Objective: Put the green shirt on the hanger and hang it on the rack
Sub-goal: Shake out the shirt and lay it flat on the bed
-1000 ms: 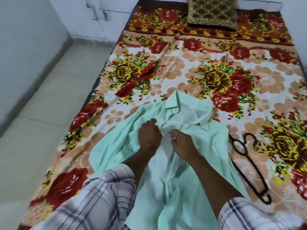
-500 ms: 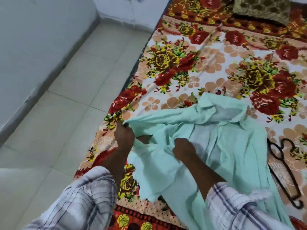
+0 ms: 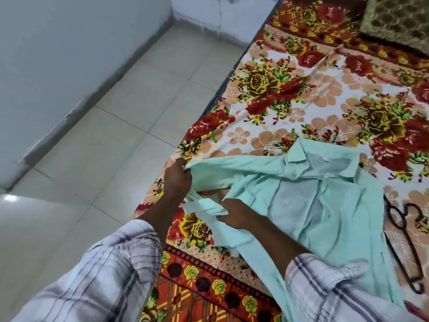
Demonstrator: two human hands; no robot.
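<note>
The mint-green shirt point(image 3: 308, 203) lies face up on the flowered bed, collar toward the far side, its front open. My left hand point(image 3: 177, 180) grips the end of the shirt's left sleeve, stretched out toward the bed's left edge. My right hand point(image 3: 234, 214) pinches a fold of the same sleeve's cloth just below. A black hanger point(image 3: 405, 231) lies flat on the bed right of the shirt, partly tucked under its hem. No rack is in view.
The bed's floral sheet point(image 3: 308, 103) fills the right side. A patterned cushion point(image 3: 399, 19) sits at the far right corner. Pale floor tiles point(image 3: 111, 140) and a grey wall point(image 3: 58, 54) lie to the left.
Both hands left the shirt's front placket and went left to the sleeve. The sleeve is now pulled out toward the bed edge. The view swung left.
</note>
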